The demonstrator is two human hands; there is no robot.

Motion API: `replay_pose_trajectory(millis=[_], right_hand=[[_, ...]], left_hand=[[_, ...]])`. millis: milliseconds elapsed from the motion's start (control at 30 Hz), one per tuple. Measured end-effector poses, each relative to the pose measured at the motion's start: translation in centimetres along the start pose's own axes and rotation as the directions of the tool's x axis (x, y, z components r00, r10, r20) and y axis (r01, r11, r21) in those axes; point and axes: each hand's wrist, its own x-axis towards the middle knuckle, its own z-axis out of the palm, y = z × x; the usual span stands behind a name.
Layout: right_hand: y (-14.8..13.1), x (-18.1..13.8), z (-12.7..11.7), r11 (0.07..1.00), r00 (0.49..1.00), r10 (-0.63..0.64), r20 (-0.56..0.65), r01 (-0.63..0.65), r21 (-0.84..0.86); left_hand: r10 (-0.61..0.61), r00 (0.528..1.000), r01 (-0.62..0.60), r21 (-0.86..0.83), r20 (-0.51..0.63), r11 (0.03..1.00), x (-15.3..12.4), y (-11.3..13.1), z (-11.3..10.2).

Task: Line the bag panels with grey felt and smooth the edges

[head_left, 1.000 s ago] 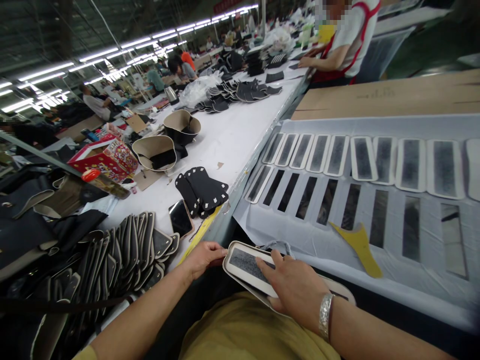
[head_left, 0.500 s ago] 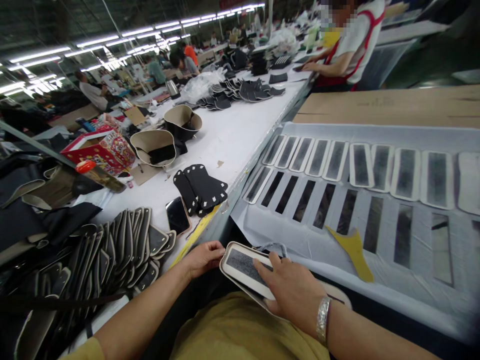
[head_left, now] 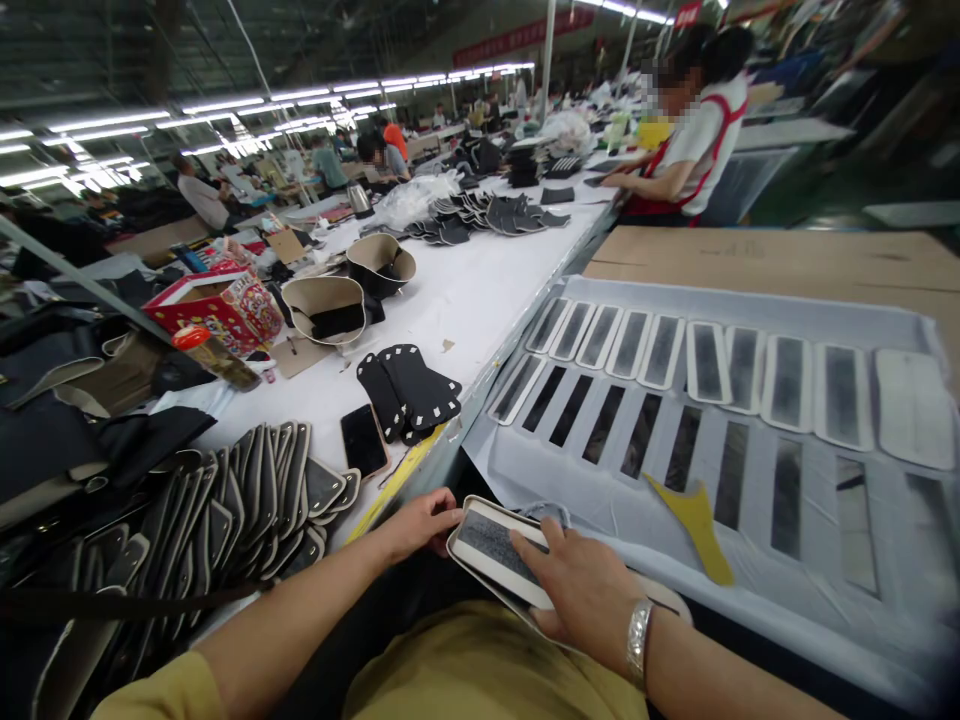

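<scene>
Low in front of my body lies a cream panel point(head_left: 496, 540) with rounded corners and a dark grey strip along its middle. It rests on a longer cream-edged piece point(head_left: 664, 597) that sticks out past my wrist on the right. My right hand point(head_left: 574, 572) is wrapped over the panel, its fingers pressing on the top and the thumb at the near edge. At the left end, my left hand point(head_left: 429, 522) pinches the edge with bent fingers; the exact contact of the fingertips is partly hidden. A thin grey loop of cord point(head_left: 551, 512) shows behind the panel.
Similar cream panels point(head_left: 660, 350) lie in a row on the slotted grey tray point(head_left: 525, 450), with a yellow scraper-like piece point(head_left: 697, 525) nearby. On the white table point(head_left: 450, 290) are black cut pieces point(head_left: 412, 390), a phone point(head_left: 364, 441) and stacked cream-edged pieces point(head_left: 247, 490). A co-worker point(head_left: 690, 150) stands beyond.
The view has tilted up slightly, so the surroundings sit lower. Both hands remain on the panel in nearly the same pose, the left fingers slightly closer along its end.
</scene>
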Motion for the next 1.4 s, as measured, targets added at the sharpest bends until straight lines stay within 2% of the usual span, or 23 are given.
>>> replay_pose_trajectory(millis=[133, 267, 400, 500, 567, 633, 700, 767, 833, 867, 1000, 1067, 1133, 1233, 1333, 1400], right_hand=[[-0.1, 0.0, 0.0, 1.0, 1.0, -0.006, 0.0, 0.006, -0.006], [-0.4, 0.2, -0.3, 1.0, 0.999, 0.009, 0.037, -0.008, -0.017], [-0.5, 0.4, -0.4, 1.0, 0.999, -0.003, 0.043, 0.005, -0.028], [-0.4, 0.3, -0.4, 0.999, 1.0, -0.01, 0.029, 0.011, -0.036], [-0.3, 0.3, -0.3, 0.999, 1.0, -0.016, 0.021, 0.016, -0.04], [-0.3, 0.2, -0.3, 0.999, 1.0, -0.018, 0.017, 0.018, -0.046], [-0.3, 0.2, -0.3, 0.999, 1.0, -0.009, 0.016, 0.01, -0.05], [-0.4, 0.2, -0.3, 0.999, 1.0, 0.002, 0.018, -0.001, -0.052], [-0.5, 0.1, -0.3, 0.999, 1.0, 0.006, 0.022, -0.004, -0.052], [-0.6, 0.1, -0.3, 0.999, 1.0, 0.004, 0.024, -0.003, -0.052], [-0.4, 0.0, -0.4, 1.0, 0.999, -0.012, 0.039, 0.012, -0.011], [0.0, 0.0, -0.9, 0.998, 0.997, -0.025, 0.077, 0.021, 0.058], [0.7, -0.1, -1.8, 0.981, 0.992, -0.053, 0.116, 0.03, 0.19], [2.5, -0.7, -3.8, 0.896, 0.988, -0.082, 0.13, 0.016, 0.444], [5.0, -2.3, -5.0, 0.842, 0.983, 0.061, 0.174, -0.145, 0.52], [6.6, -3.8, -4.7, 0.77, 0.941, 0.149, 0.305, -0.304, 0.561]], left_hand=[[0.02, 0.999, -0.017, -0.089, 0.039, 0.996, 0.1, -1.1, -0.4], [0.026, 0.997, -0.022, -0.059, 0.067, 0.998, 0.4, -1.3, -0.6], [0.057, 0.997, -0.064, 0.15, 0.052, 0.987, 0.4, -0.3, -0.8], [0.058, 0.998, -0.065, 0.359, 0.028, 0.931, 0.2, 0.6, -1.0], [0.199, 0.98, -0.153, 0.53, -0.03, 0.834, 0.0, 1.2, -0.5], [0.446, 0.895, -0.327, 0.651, -0.021, 0.685, -0.4, 1.8, 0.6], [0.619, 0.776, -0.518, 0.684, 0.124, 0.513, -1.1, 2.1, 2.2], [0.653, 0.681, -0.661, 0.662, 0.331, 0.353, -1.8, 2.2, 3.7], [0.62, 0.632, -0.722, 0.645, 0.465, 0.252, -2.5, 1.9, 4.7], [0.609, 0.621, -0.73, 0.648, 0.494, 0.219, -2.8, 1.8, 4.9], [0.598, 0.612, -0.726, 0.668, 0.517, 0.166, -3.5, 1.1, 4.7], [0.569, 0.63, -0.72, 0.673, 0.528, 0.172, -3.7, 1.0, 4.5], [0.533, 0.655, -0.708, 0.682, 0.536, 0.183, -3.7, 1.0, 4.5], [0.501, 0.678, -0.686, 0.708, 0.538, 0.168, -3.8, 1.1, 4.6], [0.485, 0.688, -0.669, 0.731, 0.54, 0.134, -3.8, 1.4, 4.8], [0.468, 0.694, -0.662, 0.741, 0.547, 0.114, -3.8, 1.6, 5.0]])
